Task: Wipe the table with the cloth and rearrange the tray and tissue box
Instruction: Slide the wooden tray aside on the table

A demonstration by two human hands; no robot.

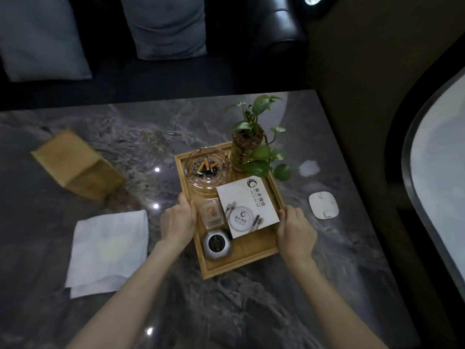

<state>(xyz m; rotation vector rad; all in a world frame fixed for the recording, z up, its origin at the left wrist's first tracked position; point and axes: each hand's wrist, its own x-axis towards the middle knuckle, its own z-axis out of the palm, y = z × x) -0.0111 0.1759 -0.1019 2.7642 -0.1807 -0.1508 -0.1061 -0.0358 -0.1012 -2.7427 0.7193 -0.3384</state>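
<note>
A wooden tray sits on the grey marble table, right of centre. My left hand grips its left rim and my right hand grips its right rim. The tray carries a glass ashtray with cigarette butts, a potted plant, a white printed card, a small clear box and a round metal object. A white folded cloth lies flat to the left of the tray. The wooden tissue box stands at the far left, blurred.
A white round device and a small white scrap lie on the table right of the tray. A dark sofa with grey cushions runs behind the table. A brown wall borders the table's right edge.
</note>
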